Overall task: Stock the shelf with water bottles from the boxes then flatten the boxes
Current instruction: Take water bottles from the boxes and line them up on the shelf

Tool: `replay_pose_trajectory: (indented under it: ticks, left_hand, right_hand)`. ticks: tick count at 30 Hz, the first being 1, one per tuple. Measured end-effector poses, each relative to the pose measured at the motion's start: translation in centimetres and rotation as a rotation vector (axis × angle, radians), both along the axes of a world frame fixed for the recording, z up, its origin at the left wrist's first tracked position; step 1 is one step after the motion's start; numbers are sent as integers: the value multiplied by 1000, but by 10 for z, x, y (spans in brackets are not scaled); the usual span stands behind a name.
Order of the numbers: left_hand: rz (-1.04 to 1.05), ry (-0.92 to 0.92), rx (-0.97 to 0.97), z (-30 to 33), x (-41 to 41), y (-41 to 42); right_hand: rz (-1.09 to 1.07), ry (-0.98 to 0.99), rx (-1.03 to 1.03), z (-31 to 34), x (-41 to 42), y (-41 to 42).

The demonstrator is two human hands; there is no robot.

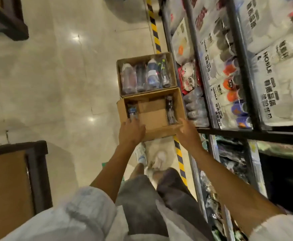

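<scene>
my left hand (131, 131) reaches onto a bottle (132, 113), grip unclear; right hand (188, 132) hangs loose. a fumbled bottle could drop back into the box (159, 132).

Pale rolled-up sleeves (90, 204), grey shorts (138, 197), seemingly whitish sneakers (157, 158) — blurred — bare forearms.

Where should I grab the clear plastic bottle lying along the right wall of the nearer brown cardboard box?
Probably round its middle, coming from above. The clear plastic bottle lies on its side against the right wall of the nearer brown cardboard box, so only its top and left flank are free. The right hand is nearest, at the box's near right corner.
</scene>
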State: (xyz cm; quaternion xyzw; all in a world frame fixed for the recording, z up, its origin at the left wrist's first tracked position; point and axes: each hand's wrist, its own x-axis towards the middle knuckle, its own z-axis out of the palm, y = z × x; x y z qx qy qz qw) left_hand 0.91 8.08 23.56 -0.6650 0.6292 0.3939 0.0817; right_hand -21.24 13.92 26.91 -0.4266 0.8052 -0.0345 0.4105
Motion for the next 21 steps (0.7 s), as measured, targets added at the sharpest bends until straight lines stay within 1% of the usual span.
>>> replay_pose_trajectory:
  ticks: [5, 7, 13, 17, 21]
  left_hand:
    - [118, -21, 113, -98, -12, -22]
    - [65, -27, 144, -139, -20, -25]
    - [-7, -89, 285, -277, -53, -31]
    - [106, -118, 367, -370, -55, -38]
    - [339, -130, 405, -450, -48, -53]
  right_hand:
    - [-27, -12, 108, -109, -24, -38]
    - [-27, 0, 155, -154, -31, -47]
    - [-91, -77, 250, -299, -51, -66]
    - [-103, -37, 278, -402, -76, -85]
    - [-186, -5, 305, -487, -100, -109]
